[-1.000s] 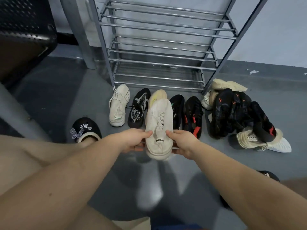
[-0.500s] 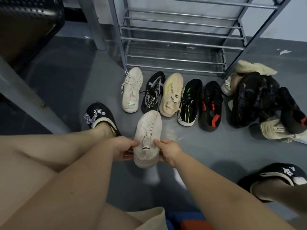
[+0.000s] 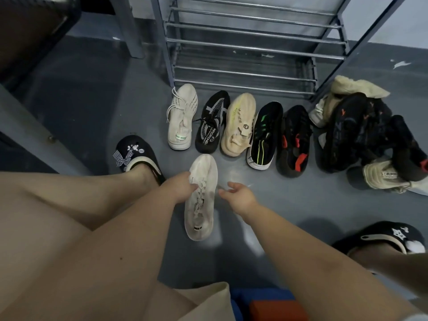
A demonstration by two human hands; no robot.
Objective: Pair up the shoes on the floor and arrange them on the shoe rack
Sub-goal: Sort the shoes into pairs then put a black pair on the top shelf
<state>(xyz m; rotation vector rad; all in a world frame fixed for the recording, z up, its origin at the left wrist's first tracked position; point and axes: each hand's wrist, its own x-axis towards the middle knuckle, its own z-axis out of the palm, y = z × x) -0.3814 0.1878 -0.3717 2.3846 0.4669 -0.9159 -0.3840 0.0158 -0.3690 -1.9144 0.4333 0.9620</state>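
Note:
A cream lace-up sneaker (image 3: 202, 200) lies on the grey floor in front of me, toe pointing away. My left hand (image 3: 181, 188) holds its left side, thumb over the laces. My right hand (image 3: 238, 196) hovers just to the shoe's right, fingers loosely curled and holding nothing. Behind the sneaker stands a row of single shoes: white (image 3: 181, 117), black and white (image 3: 213, 122), beige (image 3: 239, 126), black with green stripes (image 3: 265, 135), black with red (image 3: 294, 140). The metal shoe rack (image 3: 243, 49) beyond them has bare shelves.
A heap of black and cream shoes (image 3: 361, 133) sits right of the rack. My feet wear black slippers, one at left (image 3: 136, 151), one at lower right (image 3: 389, 237). A grey post (image 3: 132, 26) and dark furniture (image 3: 34, 26) stand at the back left.
The cream sneaker came down from in front of the row to the floor nearer me. My right hand let go of it; the left stays on it.

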